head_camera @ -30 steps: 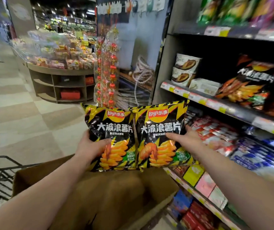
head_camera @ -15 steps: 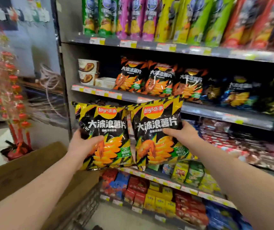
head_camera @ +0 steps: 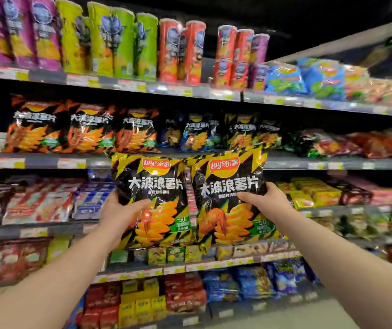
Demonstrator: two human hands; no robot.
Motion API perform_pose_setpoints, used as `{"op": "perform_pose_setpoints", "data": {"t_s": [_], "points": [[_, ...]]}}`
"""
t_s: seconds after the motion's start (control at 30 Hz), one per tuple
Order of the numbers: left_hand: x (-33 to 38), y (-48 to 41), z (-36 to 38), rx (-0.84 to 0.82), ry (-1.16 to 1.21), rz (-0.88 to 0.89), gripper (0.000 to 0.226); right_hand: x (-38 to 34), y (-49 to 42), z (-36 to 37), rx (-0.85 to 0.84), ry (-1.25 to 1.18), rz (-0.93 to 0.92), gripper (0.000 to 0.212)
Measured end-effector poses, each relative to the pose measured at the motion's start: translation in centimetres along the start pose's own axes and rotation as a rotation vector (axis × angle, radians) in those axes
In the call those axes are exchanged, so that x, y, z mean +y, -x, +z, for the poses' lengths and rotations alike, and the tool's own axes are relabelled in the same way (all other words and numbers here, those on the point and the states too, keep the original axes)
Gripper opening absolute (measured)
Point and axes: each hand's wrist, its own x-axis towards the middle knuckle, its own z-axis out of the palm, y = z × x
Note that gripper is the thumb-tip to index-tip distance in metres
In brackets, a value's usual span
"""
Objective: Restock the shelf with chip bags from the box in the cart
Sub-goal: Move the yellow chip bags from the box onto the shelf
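Note:
I hold two black-and-yellow Lay's chip bags upright in front of the shelving. My left hand (head_camera: 120,211) grips the left bag (head_camera: 153,186) by its left edge. My right hand (head_camera: 265,201) grips the right bag (head_camera: 230,184) by its right edge. The bags touch side by side, their tops level with the edge of the chip shelf (head_camera: 40,162). On that shelf stand similar black bags with orange trim (head_camera: 83,129), blue trim (head_camera: 197,131) and yellow trim (head_camera: 249,131). The cart and the box are out of view.
Tall chip cans (head_camera: 119,41) line the shelf above. Lower shelves carry flat snack packs (head_camera: 38,200) and small boxes (head_camera: 142,302). More bagged snacks (head_camera: 323,79) run off to the right. A strip of floor (head_camera: 285,319) shows at the bottom right.
I have turned right from the cart and box, which left the view, to face the shelving. Both hands carried the two bags up and closer to the chip shelf.

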Motion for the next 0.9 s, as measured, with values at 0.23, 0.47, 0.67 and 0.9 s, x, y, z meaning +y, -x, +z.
{"op": "perform_pose_setpoints", "data": {"t_s": [0.23, 0.47, 0.67, 0.9], "points": [[1.3, -3.8, 12.0, -0.162, 0.057, 0.058, 0.073, 3.8, -4.6, -6.9, 0.181, 0.005, 0.075, 0.072], [3.1, -11.3, 24.1, -0.261, 0.136, 0.090, 0.068, 5.6, -13.6, -11.9, 0.271, -0.016, 0.067, 0.061], [5.5, -18.7, 31.8, -0.301, 0.166, 0.134, 0.059, 5.2, -23.2, -13.9, 0.351, 0.049, 0.056, 0.061], [7.1, -24.9, 37.4, -0.290, 0.175, 0.149, 0.059, 6.5, -31.7, -15.3, 0.430, 0.072, 0.071, 0.059]]}}
